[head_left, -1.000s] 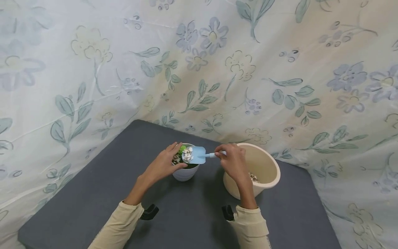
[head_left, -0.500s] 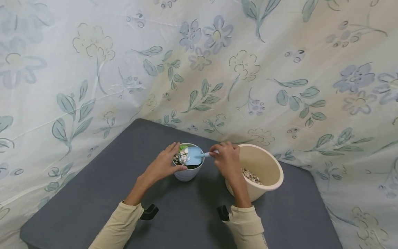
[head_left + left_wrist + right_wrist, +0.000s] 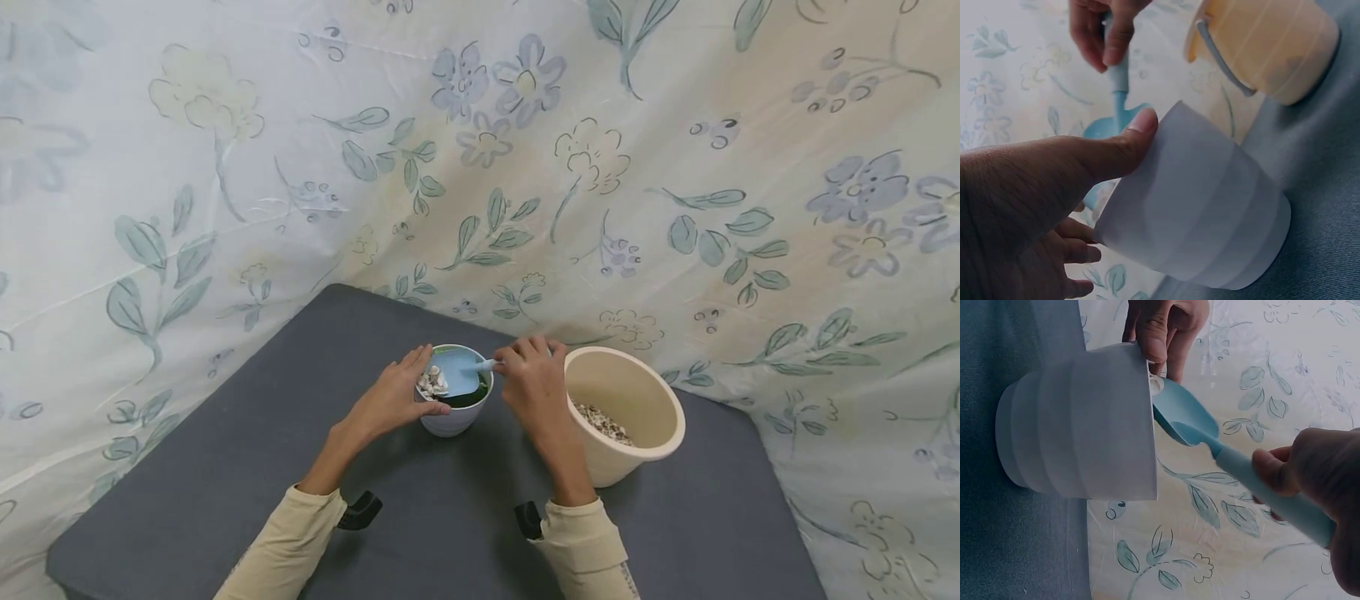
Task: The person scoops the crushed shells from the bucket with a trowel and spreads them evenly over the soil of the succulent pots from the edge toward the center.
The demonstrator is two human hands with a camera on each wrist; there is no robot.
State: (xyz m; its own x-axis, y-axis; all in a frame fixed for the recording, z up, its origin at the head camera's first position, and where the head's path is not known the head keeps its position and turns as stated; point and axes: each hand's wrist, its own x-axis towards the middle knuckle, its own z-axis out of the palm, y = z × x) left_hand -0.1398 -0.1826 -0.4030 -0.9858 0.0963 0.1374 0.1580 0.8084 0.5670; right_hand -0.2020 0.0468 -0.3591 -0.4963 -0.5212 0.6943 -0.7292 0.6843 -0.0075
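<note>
A white ribbed plant pot (image 3: pixel 448 423) stands on the dark table. My left hand (image 3: pixel 388 400) holds its rim from the left, the thumb on the near side and the fingers round the far side. My right hand (image 3: pixel 534 385) grips the handle of a light blue hand trowel (image 3: pixel 1188 415), whose blade tilts down into the pot's mouth. Whitish pebbles (image 3: pixel 432 382) lie at the blade's tip, inside the left side of the rim. Some dark green (image 3: pixel 472 393) shows in the pot beside the blade; the blade and left hand hide the rest.
Right of the pot stands a cream bucket (image 3: pixel 652 400) with mixed pebbles (image 3: pixel 603 423) at its bottom; a grey handle (image 3: pixel 1219 59) hangs on its side. Flower-patterned cloth (image 3: pixel 495 167) rises behind the dark grey table (image 3: pixel 420 533).
My right hand has moved left, bringing the trowel further over the pot and tilting its blade down. Fewer pebbles show on the blade. My left hand stays at the rim.
</note>
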